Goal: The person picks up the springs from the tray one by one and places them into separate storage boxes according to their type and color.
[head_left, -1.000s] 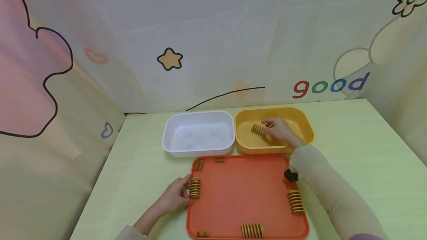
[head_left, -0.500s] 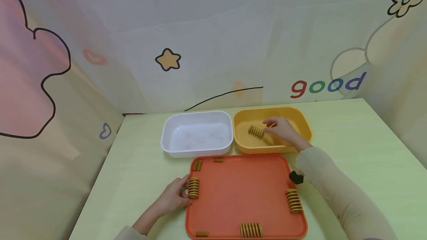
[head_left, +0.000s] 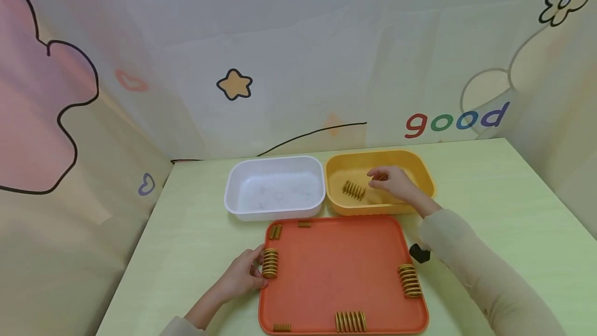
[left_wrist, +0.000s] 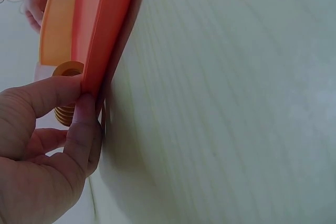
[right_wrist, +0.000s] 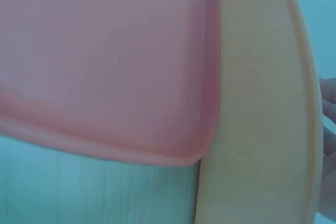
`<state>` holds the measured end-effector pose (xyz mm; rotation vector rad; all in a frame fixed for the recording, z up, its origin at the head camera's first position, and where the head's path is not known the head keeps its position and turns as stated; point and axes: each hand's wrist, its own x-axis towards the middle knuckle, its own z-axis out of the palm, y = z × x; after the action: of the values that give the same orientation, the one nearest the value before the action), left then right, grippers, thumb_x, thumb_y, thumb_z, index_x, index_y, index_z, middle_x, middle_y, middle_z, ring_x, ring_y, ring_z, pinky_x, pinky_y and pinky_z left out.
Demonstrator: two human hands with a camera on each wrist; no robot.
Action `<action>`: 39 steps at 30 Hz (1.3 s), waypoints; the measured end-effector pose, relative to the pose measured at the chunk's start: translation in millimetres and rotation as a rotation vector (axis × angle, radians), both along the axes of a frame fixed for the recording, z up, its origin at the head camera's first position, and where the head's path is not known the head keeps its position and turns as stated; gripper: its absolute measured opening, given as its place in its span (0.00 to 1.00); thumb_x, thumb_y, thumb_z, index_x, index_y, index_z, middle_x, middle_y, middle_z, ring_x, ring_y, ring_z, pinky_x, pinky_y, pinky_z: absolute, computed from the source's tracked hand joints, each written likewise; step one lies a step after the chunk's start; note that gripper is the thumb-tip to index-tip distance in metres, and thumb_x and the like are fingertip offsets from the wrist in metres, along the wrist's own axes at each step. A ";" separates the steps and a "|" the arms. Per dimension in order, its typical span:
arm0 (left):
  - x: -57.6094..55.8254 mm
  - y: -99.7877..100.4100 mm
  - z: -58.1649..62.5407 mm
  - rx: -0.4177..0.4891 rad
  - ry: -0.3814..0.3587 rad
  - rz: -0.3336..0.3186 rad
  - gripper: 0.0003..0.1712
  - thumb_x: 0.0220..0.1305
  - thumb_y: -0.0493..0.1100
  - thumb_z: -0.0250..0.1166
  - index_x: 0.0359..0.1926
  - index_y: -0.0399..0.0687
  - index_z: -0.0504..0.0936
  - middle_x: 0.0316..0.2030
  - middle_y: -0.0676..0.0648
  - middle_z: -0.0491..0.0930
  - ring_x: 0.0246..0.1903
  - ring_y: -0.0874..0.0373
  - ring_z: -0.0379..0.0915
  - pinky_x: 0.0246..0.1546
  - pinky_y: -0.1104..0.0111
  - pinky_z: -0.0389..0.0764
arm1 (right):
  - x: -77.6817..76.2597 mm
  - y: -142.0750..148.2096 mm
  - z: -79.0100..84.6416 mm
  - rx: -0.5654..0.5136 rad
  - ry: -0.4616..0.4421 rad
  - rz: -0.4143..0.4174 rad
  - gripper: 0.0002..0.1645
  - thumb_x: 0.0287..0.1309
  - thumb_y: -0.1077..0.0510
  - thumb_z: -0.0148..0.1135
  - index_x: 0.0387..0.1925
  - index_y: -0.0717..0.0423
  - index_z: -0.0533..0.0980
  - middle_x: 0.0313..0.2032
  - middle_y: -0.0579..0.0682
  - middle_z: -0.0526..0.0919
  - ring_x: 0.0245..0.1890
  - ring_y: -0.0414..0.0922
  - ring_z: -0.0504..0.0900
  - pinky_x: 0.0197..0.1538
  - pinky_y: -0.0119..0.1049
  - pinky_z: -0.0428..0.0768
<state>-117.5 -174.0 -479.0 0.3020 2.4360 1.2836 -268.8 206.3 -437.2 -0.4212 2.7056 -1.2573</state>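
Observation:
My left hand [head_left: 243, 274] pinches the left rim of the orange-red tray [head_left: 336, 274], thumb and forefinger on its edge in the left wrist view. Right beside those fingers, a large gold coil spring [head_left: 270, 263] lies on the tray. Over the yellow bin [head_left: 337, 202], my right hand [head_left: 396, 183] has its fingers loosely bent, thumb and forefinger apart. A gold coil spring [head_left: 354, 190] lies on the bin's floor, left of the fingertips with a gap between. In the right wrist view, the bin's wall hides most of the right hand [right_wrist: 328, 150].
A white bin [head_left: 275, 215] stands left of the yellow one, behind the tray. Large springs lie at the tray's right side [head_left: 409, 280] and near edge [head_left: 350, 321]. Small springs [head_left: 275, 232] lie along its left and far edges. A black object [head_left: 420, 253] shows by the right sleeve.
The spring in the yellow bin has shifted left and nearer, away from my right fingers. The right hand has drawn slightly right. My left hand stays on the tray's rim.

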 end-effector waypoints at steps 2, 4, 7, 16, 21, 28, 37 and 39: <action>0.0 -0.2 -0.4 -0.004 0.003 -0.002 0.48 0.40 0.26 0.66 0.64 0.32 0.53 0.39 0.40 0.66 0.27 0.60 0.67 0.24 0.77 0.71 | 1.9 0.6 0.6 -0.004 0.001 0.011 0.19 0.54 0.60 0.56 0.46 0.67 0.73 0.38 0.60 0.77 0.37 0.50 0.74 0.41 0.38 0.74; -0.1 -0.3 -0.5 -0.003 0.004 -0.003 0.48 0.40 0.26 0.66 0.64 0.32 0.53 0.39 0.41 0.65 0.27 0.60 0.67 0.24 0.77 0.71 | 3.6 0.8 1.4 -0.009 -0.001 0.018 0.19 0.54 0.59 0.56 0.46 0.67 0.73 0.38 0.60 0.77 0.37 0.49 0.74 0.41 0.37 0.74; -0.1 -0.3 -0.4 0.001 0.002 -0.003 0.48 0.40 0.26 0.66 0.64 0.31 0.53 0.39 0.40 0.65 0.27 0.60 0.67 0.24 0.77 0.71 | 5.7 1.0 1.8 -0.010 -0.001 0.027 0.19 0.54 0.59 0.56 0.46 0.67 0.73 0.39 0.60 0.77 0.37 0.48 0.74 0.41 0.35 0.74; -0.1 -0.2 -0.4 -0.006 0.010 -0.007 0.47 0.41 0.26 0.65 0.63 0.30 0.52 0.39 0.40 0.66 0.28 0.60 0.67 0.25 0.76 0.72 | 13.2 0.6 7.3 -0.005 0.030 0.046 0.18 0.54 0.59 0.57 0.45 0.66 0.74 0.37 0.58 0.78 0.36 0.47 0.74 0.40 0.33 0.74; -1.0 -0.2 -0.4 -0.004 0.005 -0.005 0.47 0.41 0.26 0.65 0.63 0.31 0.53 0.39 0.40 0.66 0.27 0.59 0.66 0.24 0.76 0.71 | 18.0 -0.4 11.2 -0.011 0.038 0.055 0.18 0.53 0.59 0.58 0.44 0.66 0.75 0.35 0.57 0.79 0.35 0.46 0.74 0.38 0.31 0.74; -1.9 -0.2 -1.0 -0.002 -0.001 -0.001 0.48 0.40 0.25 0.65 0.64 0.31 0.53 0.39 0.40 0.66 0.27 0.59 0.66 0.24 0.76 0.71 | 22.8 0.0 14.5 0.010 0.027 0.063 0.19 0.54 0.58 0.57 0.46 0.65 0.74 0.37 0.57 0.79 0.37 0.48 0.73 0.39 0.32 0.75; -0.7 0.5 -0.1 -0.009 0.003 -0.002 0.47 0.40 0.25 0.65 0.64 0.31 0.53 0.39 0.40 0.66 0.27 0.59 0.66 0.24 0.76 0.71 | 31.8 0.3 22.2 0.011 0.067 0.094 0.17 0.53 0.60 0.58 0.44 0.66 0.75 0.33 0.55 0.78 0.34 0.46 0.73 0.35 0.28 0.74; -0.6 0.4 -0.6 -0.009 0.002 -0.002 0.47 0.40 0.25 0.65 0.64 0.31 0.53 0.39 0.40 0.66 0.27 0.59 0.66 0.24 0.76 0.71 | 34.1 0.5 23.4 0.010 0.070 0.105 0.18 0.53 0.60 0.58 0.44 0.66 0.74 0.33 0.54 0.78 0.34 0.46 0.73 0.34 0.27 0.74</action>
<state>-118.0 -173.6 -479.5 0.3039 2.4419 1.2721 -234.7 206.8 -413.8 -0.6085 2.7061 -1.2227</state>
